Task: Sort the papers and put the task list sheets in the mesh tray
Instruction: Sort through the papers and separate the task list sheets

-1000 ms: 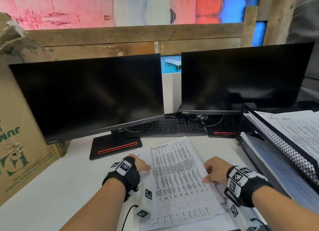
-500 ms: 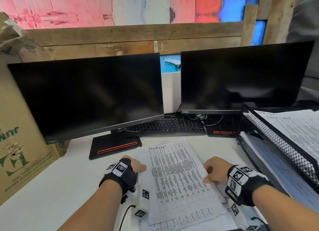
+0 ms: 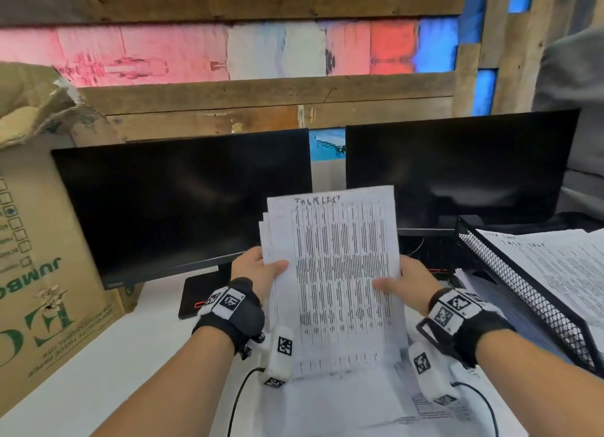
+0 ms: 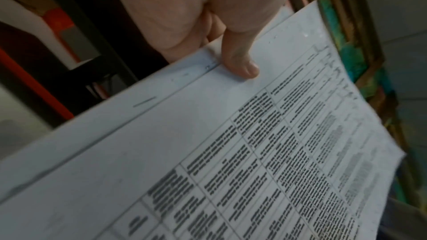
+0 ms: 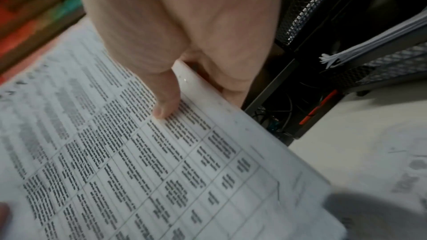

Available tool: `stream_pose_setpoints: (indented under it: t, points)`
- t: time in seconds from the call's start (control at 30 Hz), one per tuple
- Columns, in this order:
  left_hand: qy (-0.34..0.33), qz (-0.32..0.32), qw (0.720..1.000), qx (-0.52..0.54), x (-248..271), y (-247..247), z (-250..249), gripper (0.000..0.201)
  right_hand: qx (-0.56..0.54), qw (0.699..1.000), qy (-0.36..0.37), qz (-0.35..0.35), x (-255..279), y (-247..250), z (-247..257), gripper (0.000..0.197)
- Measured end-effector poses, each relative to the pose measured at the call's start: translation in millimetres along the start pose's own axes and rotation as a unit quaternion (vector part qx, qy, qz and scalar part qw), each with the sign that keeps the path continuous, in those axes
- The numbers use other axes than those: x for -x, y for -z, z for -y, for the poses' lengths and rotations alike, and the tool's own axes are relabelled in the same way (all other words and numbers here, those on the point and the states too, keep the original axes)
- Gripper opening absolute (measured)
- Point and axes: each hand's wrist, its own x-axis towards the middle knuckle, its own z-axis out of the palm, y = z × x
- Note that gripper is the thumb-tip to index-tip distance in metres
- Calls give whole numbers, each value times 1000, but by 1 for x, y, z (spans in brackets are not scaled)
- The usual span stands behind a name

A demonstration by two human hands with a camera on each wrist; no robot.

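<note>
A small stack of printed task list sheets (image 3: 336, 266) headed "TASK LIST" stands nearly upright above the desk, in front of the monitors. My left hand (image 3: 258, 270) pinches its left edge, thumb on the front (image 4: 240, 65). My right hand (image 3: 405, 283) pinches the right edge, thumb across the print (image 5: 166, 105). The sheets (image 4: 254, 152) fill both wrist views (image 5: 138, 161). The black mesh tray (image 3: 523, 292) stands at the right, its top tier holding a pile of task list sheets (image 3: 562, 260). More papers (image 3: 359, 394) lie flat on the desk under my wrists.
Two dark monitors (image 3: 183, 201) (image 3: 457, 165) stand behind the lifted sheets. A large cardboard box (image 3: 42, 240) fills the left side. The tray's lower tier (image 5: 381, 61) also holds paper. White desk surface (image 3: 147, 364) shows at the left front.
Both hands have picked the task list sheets off the desk and raised them upright before the monitors. Earlier the sheets lay flat with the hands at their edges.
</note>
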Motion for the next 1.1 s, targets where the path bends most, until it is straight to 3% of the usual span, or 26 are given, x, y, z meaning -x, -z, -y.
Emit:
stream_pose_setpoints:
  t: [0.1,0.2,0.4,0.53,0.9,1.1]
  points:
    - [-62,-33,996,51,2,-1,-31,22,-96,990,37,-92,-1,11,24,21]
    - [-81,-57,992,83,7,-3,-46,17,-131,980,61,-138,1,17,30,20]
    - [-37,34,998,-36,28,-15,-13,32,-57,997,1,-55,16,-4,-7,26]
    - [15,43,997,-68,27,-17,7,35,-60,997,-19,-33,18,-12,-24,29]
    - [10,3,999,-36,26,-28,-10,31,-39,980,0,-195,16,10,-12,25]
    - [31,-5,999,-30,30,-36,-10,29,-63,977,3,-203,22,18,-16,12]
